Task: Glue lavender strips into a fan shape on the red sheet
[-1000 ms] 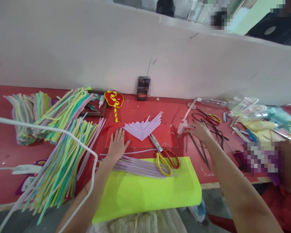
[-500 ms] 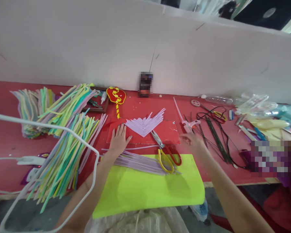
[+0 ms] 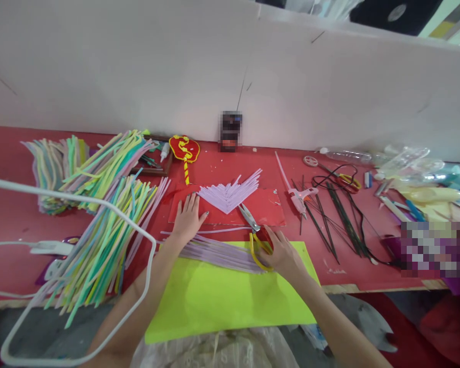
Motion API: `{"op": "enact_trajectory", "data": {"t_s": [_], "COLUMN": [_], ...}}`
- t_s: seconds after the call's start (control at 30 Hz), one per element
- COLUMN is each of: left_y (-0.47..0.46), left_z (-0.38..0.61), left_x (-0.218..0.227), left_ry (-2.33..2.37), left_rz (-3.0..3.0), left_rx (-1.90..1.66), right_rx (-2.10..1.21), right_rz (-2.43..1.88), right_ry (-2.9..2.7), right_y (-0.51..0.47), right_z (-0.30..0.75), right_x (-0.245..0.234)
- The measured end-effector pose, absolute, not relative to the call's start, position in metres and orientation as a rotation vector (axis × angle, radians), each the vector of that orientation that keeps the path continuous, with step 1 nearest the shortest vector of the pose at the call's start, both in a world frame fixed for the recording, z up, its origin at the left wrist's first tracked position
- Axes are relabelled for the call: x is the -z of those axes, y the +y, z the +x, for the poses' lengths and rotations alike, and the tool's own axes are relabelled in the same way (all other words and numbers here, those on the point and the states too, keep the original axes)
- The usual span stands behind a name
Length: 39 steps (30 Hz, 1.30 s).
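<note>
My left hand lies flat with fingers spread on the left end of a red board. On that board sits a chevron of lilac foam strips. My right hand rests on the handles of the yellow-and-red scissors, fingers curled over the red loop. The blades point up onto the board. A bundle of loose lilac strips lies between my hands, across the top edge of a yellow-green foam sheet.
A glue gun and dark green wires lie right of the board. Piles of pastel strips fill the left. A white cable loops over them. A red-and-yellow ornament is behind. A white partition backs the table.
My right hand left the glue gun on the right, swept back left and came down on the scissors' handles. My left hand stayed flat on the red board.
</note>
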State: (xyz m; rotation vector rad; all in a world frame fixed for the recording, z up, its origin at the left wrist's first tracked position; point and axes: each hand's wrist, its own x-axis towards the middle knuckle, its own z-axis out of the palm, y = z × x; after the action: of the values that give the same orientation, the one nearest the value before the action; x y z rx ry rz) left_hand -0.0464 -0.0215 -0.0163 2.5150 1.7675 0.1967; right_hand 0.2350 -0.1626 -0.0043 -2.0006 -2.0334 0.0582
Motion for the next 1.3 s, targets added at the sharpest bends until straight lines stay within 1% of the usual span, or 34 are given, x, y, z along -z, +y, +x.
{"op": "enact_trajectory", "data": {"t_s": [0.13,0.43,0.7,0.93,1.3], "left_y": [-0.022,-0.022,-0.019,-0.019,-0.019], "left_z": [-0.047,-0.046,-0.047,-0.046,-0.047], "left_x": [0.016,0.016,0.021,0.023,0.023], "left_ry": [1.763,1.769,1.775,1.781,1.773], "left_rz": [2.512,2.516,2.534,2.550,2.595], "left_rx": [-0.186,-0.180,-0.176,-0.193,-0.182], "right_rx": [-0.081,-0.010,0.049,0.031,-0.010], "right_rz": [-2.088,-2.173,-2.292,-2.327,-2.170], "right_ry": [-1.924,-1.928,-1.859,-1.875,-1.950], "right_y": [-0.160,-0.155,-0.132,-0.141,-0.110], "right_z": [0.237,0.262,0.248,0.251,0.263], "right_x": [0.005,-0.004,0.001,-0.008,-0.007]}}
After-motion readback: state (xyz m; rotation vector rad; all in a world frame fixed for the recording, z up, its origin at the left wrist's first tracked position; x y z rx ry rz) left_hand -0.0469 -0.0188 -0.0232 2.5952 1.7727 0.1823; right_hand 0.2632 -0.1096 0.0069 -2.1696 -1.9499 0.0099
